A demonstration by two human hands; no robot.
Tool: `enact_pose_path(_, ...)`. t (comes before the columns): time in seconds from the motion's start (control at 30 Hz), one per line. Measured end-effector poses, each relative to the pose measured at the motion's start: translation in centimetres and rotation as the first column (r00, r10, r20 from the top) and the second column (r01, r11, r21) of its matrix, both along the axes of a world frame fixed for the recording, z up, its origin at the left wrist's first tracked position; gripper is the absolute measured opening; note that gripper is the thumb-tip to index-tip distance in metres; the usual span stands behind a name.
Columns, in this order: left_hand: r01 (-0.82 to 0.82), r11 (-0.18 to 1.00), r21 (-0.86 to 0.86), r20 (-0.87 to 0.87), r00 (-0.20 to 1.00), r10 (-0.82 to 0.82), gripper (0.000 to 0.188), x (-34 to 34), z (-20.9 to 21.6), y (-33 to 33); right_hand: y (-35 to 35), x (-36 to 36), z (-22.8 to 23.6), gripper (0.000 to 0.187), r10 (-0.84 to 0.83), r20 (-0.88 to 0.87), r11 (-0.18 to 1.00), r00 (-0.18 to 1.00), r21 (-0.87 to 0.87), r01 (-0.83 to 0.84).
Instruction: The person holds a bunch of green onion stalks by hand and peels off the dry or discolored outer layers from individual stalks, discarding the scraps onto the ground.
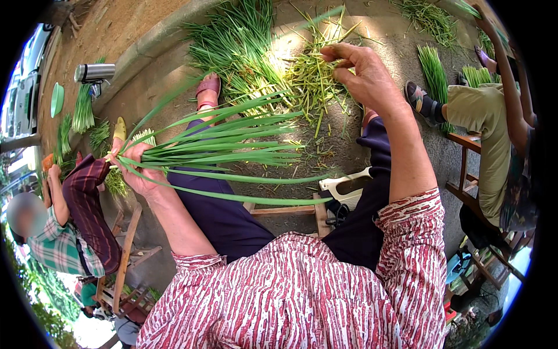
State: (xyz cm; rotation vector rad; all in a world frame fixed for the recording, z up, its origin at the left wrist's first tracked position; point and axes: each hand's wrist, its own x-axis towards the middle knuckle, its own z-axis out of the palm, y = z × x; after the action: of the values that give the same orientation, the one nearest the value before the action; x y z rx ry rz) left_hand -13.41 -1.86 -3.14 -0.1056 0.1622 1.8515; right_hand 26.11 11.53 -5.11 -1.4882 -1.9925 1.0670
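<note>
The left hand (139, 168) has its fingers closed around one end of a green leaf bunch (226, 148), fanned over the left leg (218, 212); a firm, gentle grip should limit bruising. The right hand (363, 72) half-curls near yellowed stalks (314, 78), its hold unclear; no writing is legible

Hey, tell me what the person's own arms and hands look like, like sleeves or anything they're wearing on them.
Both the left hand and the right hand are ungloved, and the forearms are uncovered. The shirt's short sleeves carry a broken, wavy red-and-white stripe pattern. I see no watch or bracelet.
</note>
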Motion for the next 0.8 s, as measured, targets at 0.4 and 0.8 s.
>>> enact_pose_path(0.4,0.067,0.997,0.039,-0.015,0.998,-0.066,0.014,0.2,-0.2,0.2,-1.2,-1.9,2.2,0.048,0.239,-0.387,0.915,0.891,-0.217,-0.339)
enact_pose_path(0.8,0.054,0.998,0.02,-0.023,0.998,-0.053,0.013,1.0,0.1,0.6,-1.8,-2.9,2.1,0.016,0.294,-0.288,0.942,0.912,-0.076,-0.328)
